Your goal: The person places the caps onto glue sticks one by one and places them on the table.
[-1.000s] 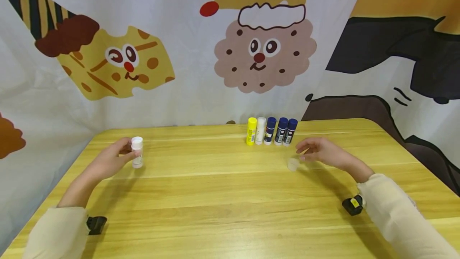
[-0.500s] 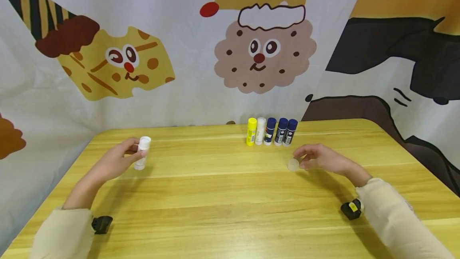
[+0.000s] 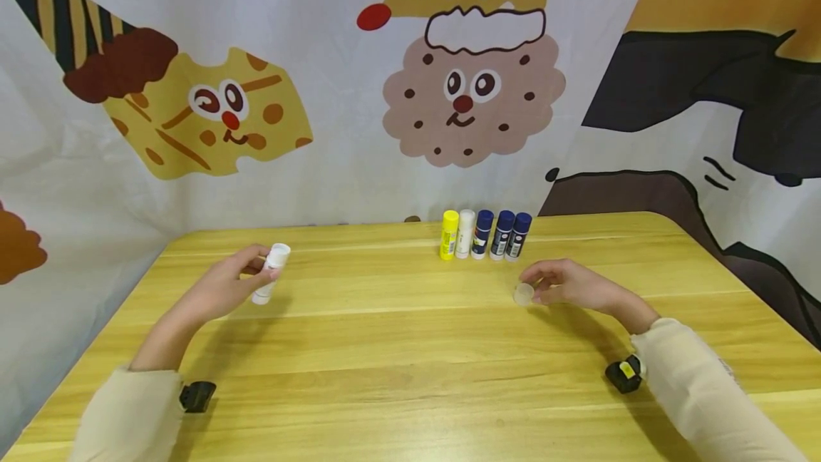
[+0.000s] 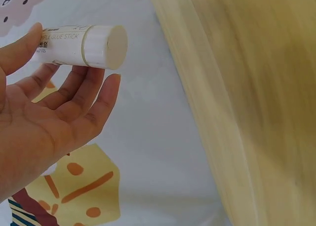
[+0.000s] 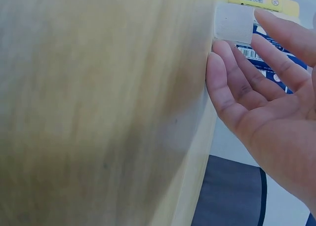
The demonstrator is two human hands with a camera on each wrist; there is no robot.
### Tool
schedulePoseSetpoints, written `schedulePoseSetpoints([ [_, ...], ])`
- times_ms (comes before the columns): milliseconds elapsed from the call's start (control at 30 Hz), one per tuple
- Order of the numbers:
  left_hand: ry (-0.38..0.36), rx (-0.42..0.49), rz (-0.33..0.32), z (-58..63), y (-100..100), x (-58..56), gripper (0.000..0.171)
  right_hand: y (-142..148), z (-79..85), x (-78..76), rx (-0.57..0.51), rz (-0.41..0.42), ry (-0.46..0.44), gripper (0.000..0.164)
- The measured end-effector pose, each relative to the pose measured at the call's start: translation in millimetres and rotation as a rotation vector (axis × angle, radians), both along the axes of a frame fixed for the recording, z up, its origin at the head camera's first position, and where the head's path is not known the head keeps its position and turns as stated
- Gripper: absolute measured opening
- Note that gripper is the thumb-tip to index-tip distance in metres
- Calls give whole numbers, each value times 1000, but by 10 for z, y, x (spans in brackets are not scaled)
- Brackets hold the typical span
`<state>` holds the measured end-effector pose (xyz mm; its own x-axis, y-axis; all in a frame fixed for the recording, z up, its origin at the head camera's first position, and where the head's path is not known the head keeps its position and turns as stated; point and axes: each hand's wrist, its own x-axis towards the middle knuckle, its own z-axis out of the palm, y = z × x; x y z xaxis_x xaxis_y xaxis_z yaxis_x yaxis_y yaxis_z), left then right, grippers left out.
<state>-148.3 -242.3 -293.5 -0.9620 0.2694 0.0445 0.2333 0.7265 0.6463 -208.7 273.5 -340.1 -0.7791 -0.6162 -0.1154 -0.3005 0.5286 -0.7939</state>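
Observation:
A white glue stick (image 3: 272, 273) is pinched between the thumb and fingers of my left hand (image 3: 226, 285), raised above the left side of the table. It leans to the right in the head view. In the left wrist view, lettering shows on the glue stick (image 4: 64, 44), with its plain white end facing right. A small translucent cap (image 3: 523, 294) stands on the table at the right. Beside it is my right hand (image 3: 574, 286), fingers loosely bent. The right wrist view has the thumb and index fingertips at the edge of the ridged cap (image 5: 233, 23), not wrapped round it.
Behind the cap stands an upright row of glue sticks: a yellow one (image 3: 449, 235), a white one (image 3: 465, 234) and several dark blue ones (image 3: 499, 235). A printed cloth (image 3: 346, 134) hangs behind the back edge of the wooden table (image 3: 385, 376).
My left hand has carried the glue stick to the right, and the stick has tilted. My right hand has lowered and come in closer to the cap, which stays in place.

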Motion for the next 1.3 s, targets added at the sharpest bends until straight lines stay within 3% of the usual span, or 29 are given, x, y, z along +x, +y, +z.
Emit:
schedulePoseSetpoints([
  [633, 8, 32, -66, -38, 243, 19, 32, -23, -6, 8, -4, -15, -20, 37],
  [1300, -9, 50, -78, -35, 386, 27, 34, -48, -19, -9, 16, -35, 20, 28],
])
